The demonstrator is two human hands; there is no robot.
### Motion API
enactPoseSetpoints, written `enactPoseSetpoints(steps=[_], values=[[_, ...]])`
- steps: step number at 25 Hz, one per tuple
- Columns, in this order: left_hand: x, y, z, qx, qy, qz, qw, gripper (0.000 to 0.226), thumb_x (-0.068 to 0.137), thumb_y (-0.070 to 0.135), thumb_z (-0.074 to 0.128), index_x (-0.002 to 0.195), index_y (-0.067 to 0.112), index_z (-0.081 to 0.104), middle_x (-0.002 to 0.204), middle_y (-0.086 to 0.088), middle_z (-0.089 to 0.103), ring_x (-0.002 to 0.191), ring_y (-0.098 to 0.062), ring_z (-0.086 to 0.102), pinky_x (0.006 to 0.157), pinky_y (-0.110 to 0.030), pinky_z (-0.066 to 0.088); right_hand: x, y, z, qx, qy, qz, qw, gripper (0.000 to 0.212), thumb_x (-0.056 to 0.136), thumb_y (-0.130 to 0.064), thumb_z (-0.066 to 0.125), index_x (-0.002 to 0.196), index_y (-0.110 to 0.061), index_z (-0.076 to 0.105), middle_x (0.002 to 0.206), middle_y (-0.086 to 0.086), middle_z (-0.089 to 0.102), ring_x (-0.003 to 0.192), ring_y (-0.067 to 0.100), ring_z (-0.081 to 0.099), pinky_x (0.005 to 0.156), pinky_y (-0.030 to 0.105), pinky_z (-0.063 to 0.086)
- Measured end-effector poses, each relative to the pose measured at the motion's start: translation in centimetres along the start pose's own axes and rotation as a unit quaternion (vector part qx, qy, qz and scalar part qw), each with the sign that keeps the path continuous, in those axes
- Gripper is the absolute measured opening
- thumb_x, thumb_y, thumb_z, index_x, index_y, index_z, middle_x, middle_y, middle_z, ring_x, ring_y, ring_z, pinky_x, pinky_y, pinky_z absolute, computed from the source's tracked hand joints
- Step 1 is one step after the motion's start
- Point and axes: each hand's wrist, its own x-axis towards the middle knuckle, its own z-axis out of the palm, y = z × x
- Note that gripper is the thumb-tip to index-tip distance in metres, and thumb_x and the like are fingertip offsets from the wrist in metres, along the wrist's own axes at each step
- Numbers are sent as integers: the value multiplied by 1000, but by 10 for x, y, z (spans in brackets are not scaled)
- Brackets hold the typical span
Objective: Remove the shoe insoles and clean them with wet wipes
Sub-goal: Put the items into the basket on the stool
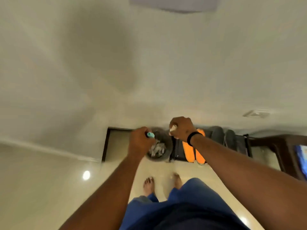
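Head view shows your right hand (180, 129) clenched round a crumpled wet wipe (172, 129), your left hand (141, 141) gripping a teal-capped object (150, 134) over the bin (159, 146); release the wipe directly above it.

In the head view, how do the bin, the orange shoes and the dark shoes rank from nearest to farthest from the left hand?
From the left hand:
1. Bin, directly under it.
2. Orange shoes, right of the bin, on the rack.
3. Dark shoes, farther right on the rack.
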Motion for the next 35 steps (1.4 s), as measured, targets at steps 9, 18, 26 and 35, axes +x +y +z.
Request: enactPoseSetpoints(steps=[9,18,26,35], values=[[-28,189,178,59,-150,224,961,22,76,16,82,98,18,80,98,1,77,92,-16,71,88,-31,55,-154,252,-124,201,247,292,902,28,76,1,70,101,-12,74,102,7,71,93,21,66,80,21,49],[-151,356,445,118,-348,329,870,20,81,19,82,99,13,78,93,1,73,84,-11,69,83,-32,58,-313,510,-181,267,357,411,795,11,81,-14,63,77,-8,73,78,8,69,78,22,61,69,23,40],[-173,429,552,197,-311,394,842,22,85,37,76,101,24,70,100,7,61,84,-11,63,72,-30,58,-341,608,-220,267,373,461,760,28,83,-10,54,58,-22,52,72,3,54,69,21,48,62,26,37],[-159,492,660,241,-310,382,836,17,92,34,66,103,22,70,107,0,64,91,-20,65,66,-30,48,-333,693,-294,121,349,451,812,19,90,-26,61,104,-20,72,104,3,62,90,23,61,69,30,48]])
